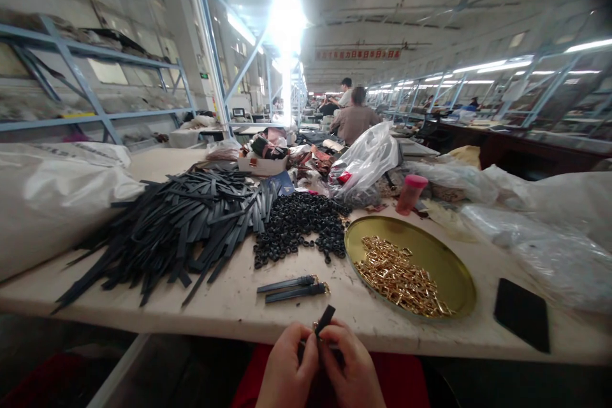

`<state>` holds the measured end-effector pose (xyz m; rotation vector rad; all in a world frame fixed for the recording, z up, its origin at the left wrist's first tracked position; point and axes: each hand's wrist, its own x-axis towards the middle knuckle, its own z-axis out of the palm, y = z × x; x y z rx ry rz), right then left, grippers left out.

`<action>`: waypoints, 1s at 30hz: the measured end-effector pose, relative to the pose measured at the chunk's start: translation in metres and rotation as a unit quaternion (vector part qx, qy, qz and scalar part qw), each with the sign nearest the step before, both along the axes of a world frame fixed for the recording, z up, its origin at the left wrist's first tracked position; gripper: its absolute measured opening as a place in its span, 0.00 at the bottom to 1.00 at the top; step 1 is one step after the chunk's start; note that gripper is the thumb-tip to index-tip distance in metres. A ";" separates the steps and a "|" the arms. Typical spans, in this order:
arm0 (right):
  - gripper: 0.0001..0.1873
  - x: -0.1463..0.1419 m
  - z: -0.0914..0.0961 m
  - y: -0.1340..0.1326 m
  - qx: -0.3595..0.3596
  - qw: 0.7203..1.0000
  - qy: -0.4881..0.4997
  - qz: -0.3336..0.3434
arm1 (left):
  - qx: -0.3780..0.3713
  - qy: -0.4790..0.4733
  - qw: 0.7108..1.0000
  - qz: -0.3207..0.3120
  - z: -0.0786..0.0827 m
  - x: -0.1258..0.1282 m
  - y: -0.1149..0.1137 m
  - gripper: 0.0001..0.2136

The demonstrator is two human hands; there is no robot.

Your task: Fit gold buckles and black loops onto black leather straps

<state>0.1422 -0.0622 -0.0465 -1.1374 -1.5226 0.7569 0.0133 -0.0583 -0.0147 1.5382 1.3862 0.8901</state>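
1. My hands: two. Left hand (pixel 292 354) and right hand (pixel 351 357) both pinch one dark strap (pixel 326 319), thumbs and fingers pressed together. It's in front of the tray (pixel 433 245), to the left, at the table edge.
2. Gold buckle (pixel 316 326) on that strap: one, mostly under my fingertips. Can't tell which finger is on the metal. Strap's lower end hidden by my hands.
3. Buckled straps (pixel 295 294): two, side by side on the table (pixel 229 325), left of the tray, gold hardware at the ends nearer it.
4. Loose gold buckles (pixel 399 274): one heap in the tray. Overlapped, no count possible.
5. Black loops (pixel 291 220): one heap, just left of the tray. Too many to count, lower ones covered.
6. Loose dark strips (pixel 191 220): one big pile, farther left of the tray, beyond the loops. Also uncountable, buried ends.
7. Pink-lidded jar (pixel 411 194): one, just behind the tray. Contents unclear.
8. Flat black slab (pixel 522 314): one, right of the tray. Can't tell what it is.
9. White sack (pixel 52 197): one, far left of the tray, cut off by the picture edge.
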 end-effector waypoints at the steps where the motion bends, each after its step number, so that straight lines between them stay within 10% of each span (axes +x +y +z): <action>1: 0.04 0.000 -0.001 0.004 -0.002 1.000 -0.003 0.002 | 0.009 0.017 1.000 0.002 -0.001 0.000 0.004 0.10; 11: 0.10 -0.017 -0.018 0.046 -0.201 0.939 0.278 -0.007 | -0.131 -0.148 0.980 -0.011 -0.014 -0.001 0.058 0.12; 30: 0.12 -0.008 -0.023 0.082 -0.265 0.952 0.151 -0.023 | -0.156 -0.157 0.975 -0.031 -0.027 -0.012 0.088 0.13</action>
